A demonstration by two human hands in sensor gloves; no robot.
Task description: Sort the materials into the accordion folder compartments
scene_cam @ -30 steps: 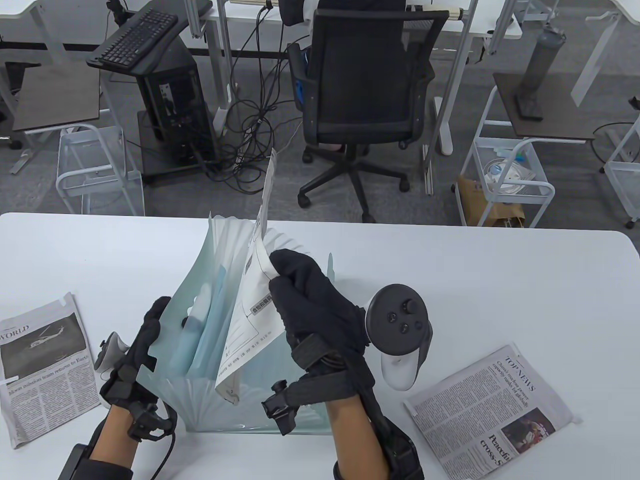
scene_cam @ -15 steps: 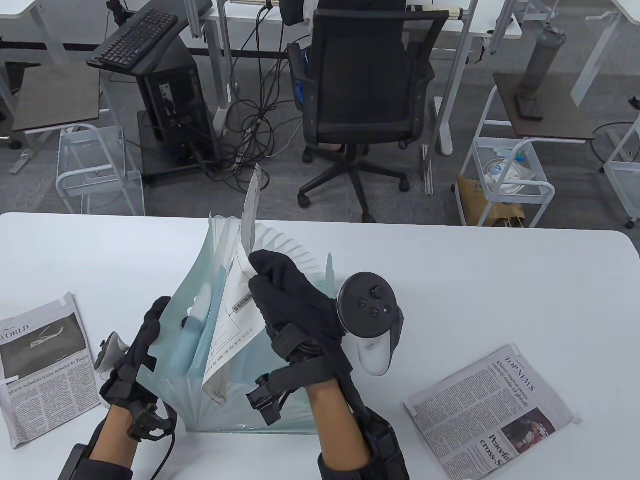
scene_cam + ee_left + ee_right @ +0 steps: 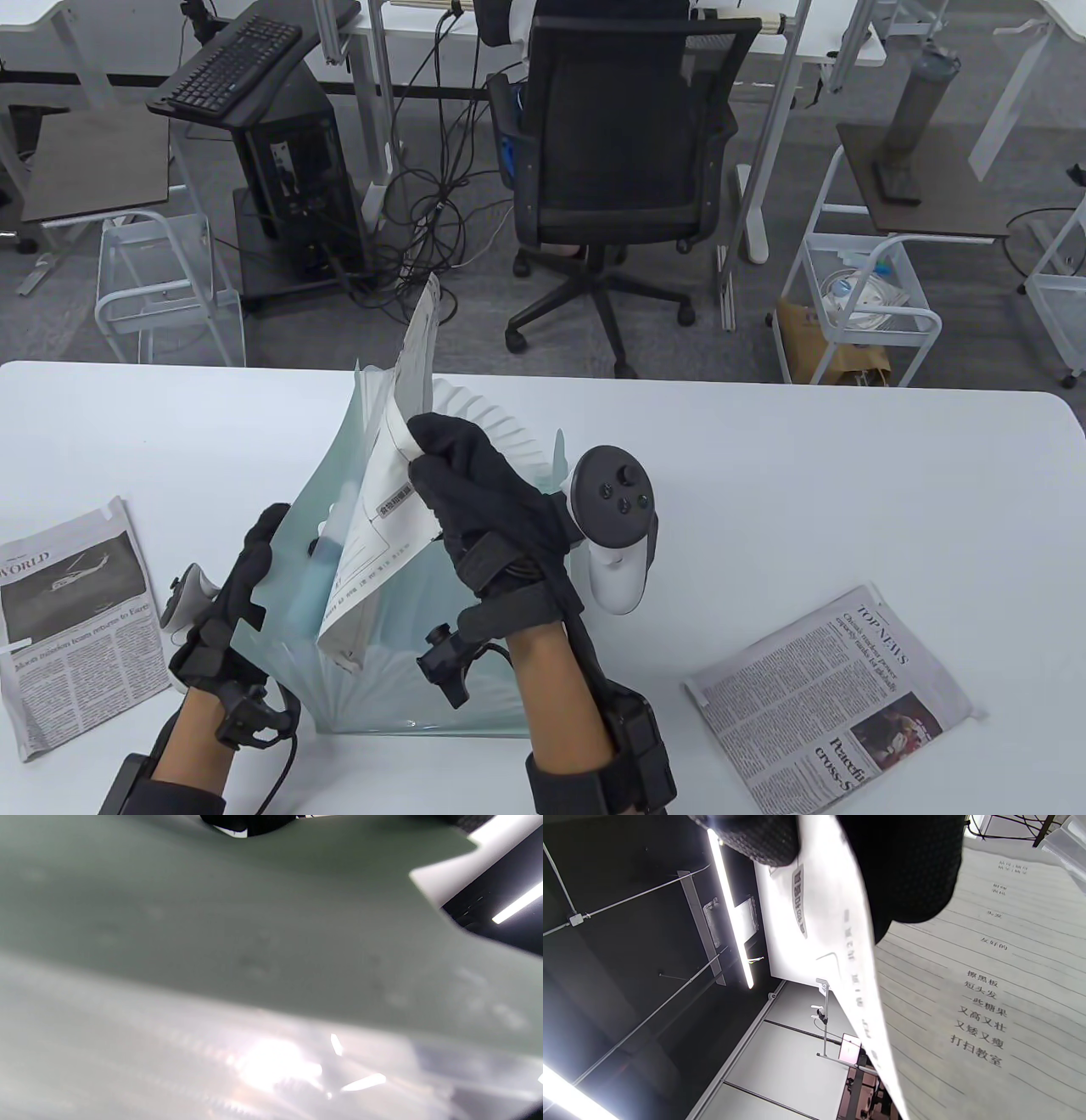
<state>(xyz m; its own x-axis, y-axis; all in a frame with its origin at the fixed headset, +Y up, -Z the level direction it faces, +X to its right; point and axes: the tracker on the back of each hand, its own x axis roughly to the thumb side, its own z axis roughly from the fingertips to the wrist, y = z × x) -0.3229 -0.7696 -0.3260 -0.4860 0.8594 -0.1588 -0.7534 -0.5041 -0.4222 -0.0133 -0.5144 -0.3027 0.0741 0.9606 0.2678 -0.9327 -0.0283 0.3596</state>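
My right hand pinches the printed paper sheets, tilted over the fanned-open accordion folder standing mid-table. My left hand grips the folder's front flap. Folded newspapers lie left and right.

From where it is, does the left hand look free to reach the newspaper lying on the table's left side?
Probably not yet: the left hand grips the accordion folder's front panel, bracing it open. The newspaper lies just beside it, with nothing between.
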